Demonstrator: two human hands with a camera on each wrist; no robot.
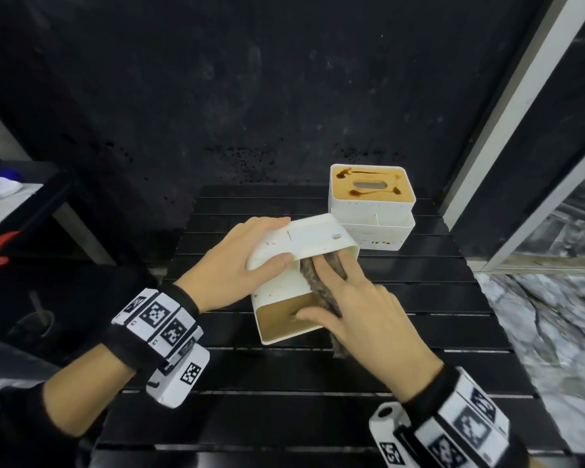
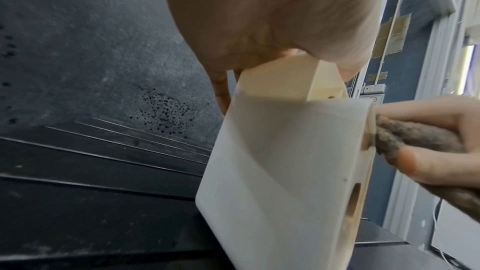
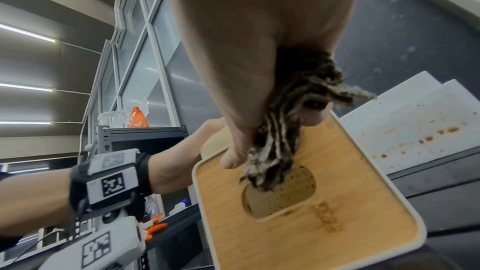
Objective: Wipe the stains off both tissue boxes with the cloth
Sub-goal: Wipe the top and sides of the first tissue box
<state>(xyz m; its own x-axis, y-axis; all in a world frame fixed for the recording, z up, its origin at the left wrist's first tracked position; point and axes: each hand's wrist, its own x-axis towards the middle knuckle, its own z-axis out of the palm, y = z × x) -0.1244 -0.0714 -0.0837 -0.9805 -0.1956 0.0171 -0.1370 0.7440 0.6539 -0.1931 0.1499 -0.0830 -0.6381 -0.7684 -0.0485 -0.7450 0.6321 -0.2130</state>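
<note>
A white tissue box [image 1: 301,241] with a wooden lid [image 3: 306,213] stands tipped on its side at the table's middle, lid facing me. My left hand [image 1: 250,258] grips its upper left corner, thumb on the front wall. My right hand [image 1: 345,298] holds a brown striped cloth [image 1: 318,285] against the lid [image 1: 284,315], thumb near the oval slot [image 3: 280,194]. In the left wrist view the cloth [image 2: 415,137] touches the box [image 2: 280,171] at its lid edge. A second white box [image 1: 372,204] stands upright behind, its wooden top bearing dark brown stains [image 1: 345,172].
The boxes sit on a black slatted table [image 1: 284,400]. A black wall stands behind it. A shelf [image 1: 21,204] at the left holds white and red items. Marble floor [image 1: 554,332] lies to the right of the table edge.
</note>
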